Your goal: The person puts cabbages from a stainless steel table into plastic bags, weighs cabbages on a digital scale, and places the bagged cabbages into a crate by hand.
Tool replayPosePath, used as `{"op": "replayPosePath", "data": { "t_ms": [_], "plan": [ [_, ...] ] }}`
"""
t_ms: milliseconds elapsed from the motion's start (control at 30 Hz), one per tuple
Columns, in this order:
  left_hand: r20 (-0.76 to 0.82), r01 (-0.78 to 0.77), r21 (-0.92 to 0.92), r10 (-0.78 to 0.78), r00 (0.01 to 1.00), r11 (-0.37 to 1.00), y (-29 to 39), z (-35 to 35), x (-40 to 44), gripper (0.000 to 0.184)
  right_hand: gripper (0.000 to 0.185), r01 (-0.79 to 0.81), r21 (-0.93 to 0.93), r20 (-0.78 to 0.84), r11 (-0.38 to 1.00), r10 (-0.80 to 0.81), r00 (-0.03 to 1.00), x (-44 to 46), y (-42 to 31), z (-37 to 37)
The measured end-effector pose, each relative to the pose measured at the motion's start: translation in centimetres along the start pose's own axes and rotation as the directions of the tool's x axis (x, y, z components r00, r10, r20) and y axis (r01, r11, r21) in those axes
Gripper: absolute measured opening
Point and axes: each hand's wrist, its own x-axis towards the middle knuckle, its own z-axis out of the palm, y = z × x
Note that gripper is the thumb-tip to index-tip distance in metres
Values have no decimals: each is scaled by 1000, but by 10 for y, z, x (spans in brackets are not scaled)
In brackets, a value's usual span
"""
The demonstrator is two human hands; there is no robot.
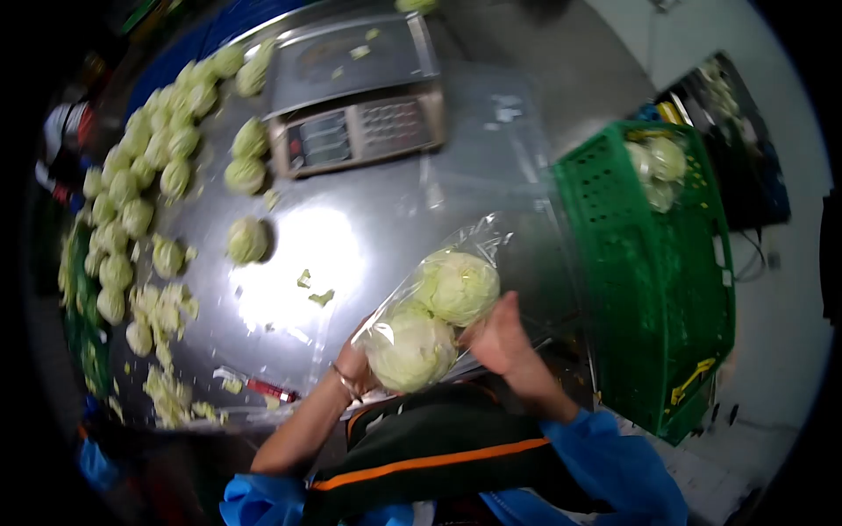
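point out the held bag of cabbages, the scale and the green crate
held bag of cabbages (432,323): head view, on the clear plastic where the two cabbages meet
scale (370,77): head view, on its weighing plate
green crate (617,272): head view, on its side wall facing the table

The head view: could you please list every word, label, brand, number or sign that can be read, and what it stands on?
No text can be read.
Scale: keypad and panel markings, too small and blurred.
Green crate: white marks on one side, too small to read.
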Motion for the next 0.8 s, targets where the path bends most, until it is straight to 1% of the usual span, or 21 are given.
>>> {"op": "replayPosePath", "data": {
  "t_ms": [33, 67, 100, 133, 200, 233, 267, 300, 333, 367, 400, 433, 467, 500, 567, 600, 633, 700, 767, 800],
  "plan": [
    [-4, -12, 95, 12, 1000, 995, 1, 21, -2, 51, 74, 30, -4, -149, 1000, -30, 988, -3, -2, 3],
    [-53, -93, 319, 116, 992, 943, -2, 48, -2, 60, 72, 65, -4, -299, 998, -63, 952, -6, -9, 5],
    [-3, 0, 264, 1, 1000, 965, -2, 69, -3, 65, 66, 149, -1, -311, 989, -142, 940, -11, -24, 11],
    [49, 102, 219, -115, 992, 970, -2, 90, -5, 70, 65, 233, -25, -380, 972, -225, 897, -24, -47, 20],
    [158, 11, 373, -75, 985, 928, -7, 127, -16, 80, 65, 375, -71, -502, 924, -358, 787, -52, -92, 34],
    [254, -126, 512, -9, 967, 850, -6, 124, -20, 81, 64, 547, -294, -294, 784, -619, 729, -70, -114, 8],
    [338, -309, 577, 124, 933, 756, -3, 119, -22, 71, 64, 608, -397, -292, 688, -722, 627, -88, -148, 0],
    [264, -410, 654, 316, 911, 636, -3, 95, -16, 55, 64, 642, -501, -283, 580, -811, 512, -106, -181, -7],
    [52, -366, 796, 548, 835, 482, -6, 64, -8, 40, 65, 685, -465, -279, 561, -827, 488, -124, -212, -4],
    [-1, -326, 897, 739, 673, 298, -12, 1, 7, 35, 65, 748, -448, -301, 489, -871, 389, -135, -248, -23],
    [32, -249, 960, 837, 546, 126, -11, -66, 10, 37, 64, 803, -433, -325, 410, -902, 286, -145, -286, -50],
    [-122, -136, 971, 897, 425, 197, -10, -101, 7, 41, 65, 816, -452, -258, 359, -929, 265, -156, -325, -87],
    [-168, -115, 973, 952, 255, 202, -18, -151, 8, 43, 66, 827, -472, -189, 306, -951, 243, -166, -355, -127],
    [-44, 275, 962, 979, 198, -13, -23, -189, 2, 43, 64, 796, -528, -206, 296, -954, 218, -173, -377, -164],
    [-71, 516, 856, 981, 179, -32, -49, -243, 9, 42, 61, 717, -636, -238, 285, -957, 169, -177, -409, -223],
    [-82, 629, 776, 982, 172, -45, -58, -251, 16, 42, 61, 680, -674, -254, 288, -955, 152, -172, -414, -240],
    [68, 655, 731, 976, 209, -191, -62, -233, 18, 43, 62, 640, -709, -273, 296, -952, 137, -167, -415, -253],
    [351, 686, 570, 889, 294, -452, -69, -189, 11, 44, 64, 577, -748, -322, 328, -940, 116, -158, -422, -269],
    [314, 597, 530, 794, 521, -602, -56, -138, 0, 45, 66, 523, -753, -393, 400, -910, 131, -135, -419, -278],
    [277, 550, 518, 737, 617, -655, -57, -126, -7, 47, 68, 491, -786, -350, 376, -925, 147, -127, -420, -297]
  ]
}}
